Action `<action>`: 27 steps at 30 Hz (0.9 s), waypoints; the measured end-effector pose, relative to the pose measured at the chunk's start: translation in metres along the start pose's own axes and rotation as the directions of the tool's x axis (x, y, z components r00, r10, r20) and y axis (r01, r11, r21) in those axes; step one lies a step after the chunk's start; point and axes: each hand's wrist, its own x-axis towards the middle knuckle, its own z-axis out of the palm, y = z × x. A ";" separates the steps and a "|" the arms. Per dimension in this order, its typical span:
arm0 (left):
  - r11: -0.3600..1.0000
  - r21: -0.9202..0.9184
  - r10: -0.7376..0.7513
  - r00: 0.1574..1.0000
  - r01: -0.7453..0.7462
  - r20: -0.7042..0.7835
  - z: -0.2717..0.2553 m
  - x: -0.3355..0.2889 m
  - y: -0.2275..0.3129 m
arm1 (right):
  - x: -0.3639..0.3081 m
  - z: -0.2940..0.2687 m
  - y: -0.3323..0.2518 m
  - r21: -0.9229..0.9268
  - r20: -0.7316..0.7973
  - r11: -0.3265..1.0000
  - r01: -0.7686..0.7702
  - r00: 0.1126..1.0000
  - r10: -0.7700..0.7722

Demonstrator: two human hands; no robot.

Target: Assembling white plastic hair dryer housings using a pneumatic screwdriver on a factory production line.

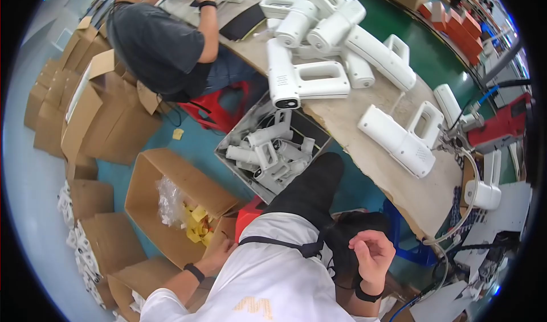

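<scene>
My right hand (373,257) is raised over my lap, its fingers loosely curled and the thumb apart from them, with nothing visible in it. Down at my left side, my left hand (219,258) is beside my waist, close to the flap of an open cardboard box (149,205); its fingertips are too small and partly hidden to read. On the table (364,145) in front of me lies a white handheld device with a loop handle (399,141). Farther back, several similar white devices (319,31) are heaped together, and one (283,74) stands out at the table's left edge.
A grey bin (242,177) of white device parts stands below the table edge. To the right is a red tool (501,122) with cables. A co-worker (165,43) sits at the far left on a red stool (216,111). Cardboard boxes (108,117) line the left side.
</scene>
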 end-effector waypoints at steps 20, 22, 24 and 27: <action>0.387 0.400 0.776 0.527 -0.831 0.345 -0.010 0.007 0.417 | 0.117 -0.036 -0.142 -0.687 -0.564 0.669 0.284 0.373 -0.737; 0.298 0.284 0.844 0.391 -0.911 0.368 0.029 0.001 0.467 | 0.163 -0.050 -0.158 -0.678 -0.606 0.713 0.175 0.416 -0.678; 0.045 0.284 0.907 0.158 -0.958 0.391 0.075 0.015 0.501 | 0.188 -0.066 -0.166 -0.487 -0.592 0.844 0.227 0.625 -0.509; -0.309 0.472 0.914 -0.120 -0.826 0.387 0.121 0.029 0.528 | 0.197 -0.085 -0.158 -0.490 -0.640 0.860 0.141 0.612 -0.465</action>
